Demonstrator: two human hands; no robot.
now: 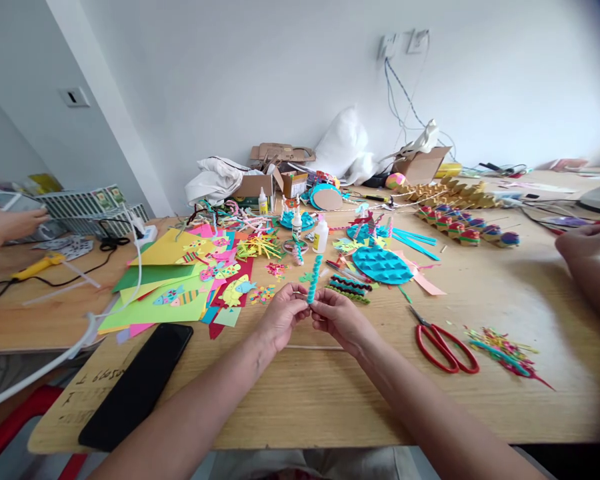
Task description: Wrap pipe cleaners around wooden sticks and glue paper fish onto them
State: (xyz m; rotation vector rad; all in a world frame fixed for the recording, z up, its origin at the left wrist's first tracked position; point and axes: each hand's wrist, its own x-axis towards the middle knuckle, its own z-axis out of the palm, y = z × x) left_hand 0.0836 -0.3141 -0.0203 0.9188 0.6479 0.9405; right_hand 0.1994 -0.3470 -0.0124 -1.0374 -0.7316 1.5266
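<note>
Your forearms (pixel 200 400) stretch over the wooden table (pixel 290 407), where your left hand (pixel 283 315) and right hand (pixel 344 319) meet, both pinching the lower end of a nearly upright turquoise spiral (pixel 315 277) above the tabletop. Red-handled scissors (pixel 436 347) lie to your right, a black phone (pixel 137 383) to your left, and a white bottle (pixel 321 237) stands beyond the spiral.

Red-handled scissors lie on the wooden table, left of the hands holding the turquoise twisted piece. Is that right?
Wrong side: the head view shows the red-handled scissors on the wooden table to the right of both left hand and right hand, which hold the turquoise twisted piece.
</note>
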